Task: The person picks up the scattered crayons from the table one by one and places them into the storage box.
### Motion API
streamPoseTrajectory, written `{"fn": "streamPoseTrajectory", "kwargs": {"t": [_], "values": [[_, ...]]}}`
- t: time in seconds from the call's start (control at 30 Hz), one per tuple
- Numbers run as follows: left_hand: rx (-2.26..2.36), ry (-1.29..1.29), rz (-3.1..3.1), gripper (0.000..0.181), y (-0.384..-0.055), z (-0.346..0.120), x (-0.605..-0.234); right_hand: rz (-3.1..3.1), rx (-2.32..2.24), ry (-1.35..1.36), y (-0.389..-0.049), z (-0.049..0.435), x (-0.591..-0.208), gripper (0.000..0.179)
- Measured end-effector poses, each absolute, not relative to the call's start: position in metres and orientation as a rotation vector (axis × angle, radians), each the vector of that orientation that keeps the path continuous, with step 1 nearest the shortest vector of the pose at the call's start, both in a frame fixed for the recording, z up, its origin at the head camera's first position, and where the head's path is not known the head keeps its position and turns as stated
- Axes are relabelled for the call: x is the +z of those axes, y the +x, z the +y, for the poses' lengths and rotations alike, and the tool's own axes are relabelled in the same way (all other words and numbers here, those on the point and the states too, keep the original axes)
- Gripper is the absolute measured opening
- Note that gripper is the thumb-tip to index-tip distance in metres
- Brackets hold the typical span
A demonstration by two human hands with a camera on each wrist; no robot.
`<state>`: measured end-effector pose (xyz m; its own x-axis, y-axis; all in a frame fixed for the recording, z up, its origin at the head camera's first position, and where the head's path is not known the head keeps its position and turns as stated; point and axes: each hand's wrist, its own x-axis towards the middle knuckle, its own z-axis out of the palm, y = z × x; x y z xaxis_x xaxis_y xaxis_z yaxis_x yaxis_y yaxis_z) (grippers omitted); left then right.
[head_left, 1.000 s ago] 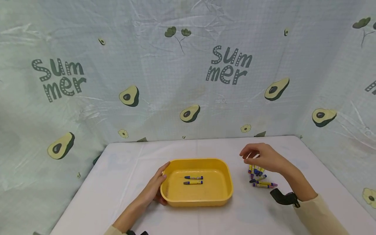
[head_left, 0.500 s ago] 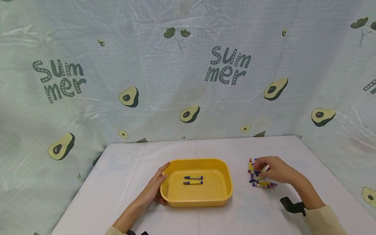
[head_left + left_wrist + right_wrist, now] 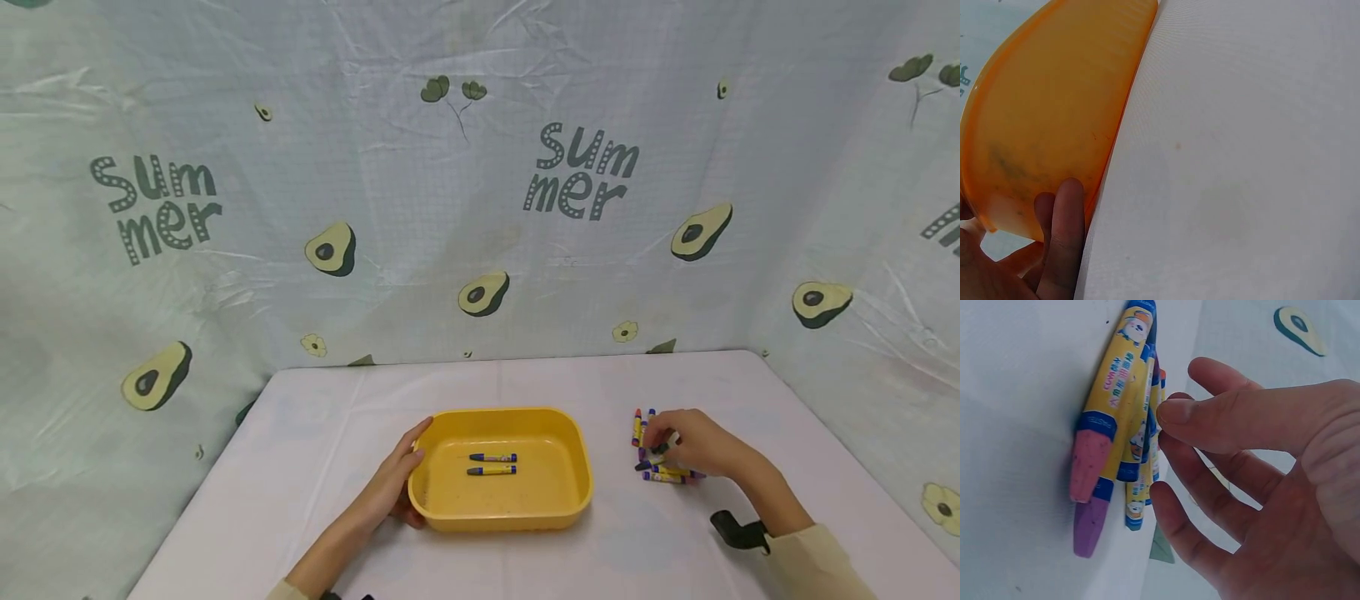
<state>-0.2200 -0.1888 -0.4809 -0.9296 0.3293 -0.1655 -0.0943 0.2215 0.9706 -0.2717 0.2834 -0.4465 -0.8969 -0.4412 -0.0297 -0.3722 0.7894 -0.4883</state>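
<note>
My left hand holds the left end of a yellow plastic tray, its thumb at the rim and other fingers against the outer wall. Inside the tray lie two oil pastels, a blue-tipped one above a grey-tipped one. My right hand is down at a loose pile of oil pastels on the right, fingers bent and partly covering it. In the right wrist view, a pink pastel and a purple one lie nearest; thumb and fingertips are spread right beside the pile, with no pastel visible between them.
A white cloth covers the table. Behind it and at both sides hangs a pale sheet printed with avocados and lettering. An orange-tipped pastel lies at the pile's left edge.
My right hand has come down from above the pile to the pastels, moving slightly right and toward me. My left hand and the tray stay in place.
</note>
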Motion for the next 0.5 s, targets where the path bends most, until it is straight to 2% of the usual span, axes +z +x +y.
{"fn": "streamPoseTrajectory", "kwargs": {"t": [0.5], "values": [[1.771,0.235,2.181,0.049,-0.2202,-0.188,-0.479,2.82,-0.709,-0.664,-0.2737,0.2816,-0.4559,0.031]]}}
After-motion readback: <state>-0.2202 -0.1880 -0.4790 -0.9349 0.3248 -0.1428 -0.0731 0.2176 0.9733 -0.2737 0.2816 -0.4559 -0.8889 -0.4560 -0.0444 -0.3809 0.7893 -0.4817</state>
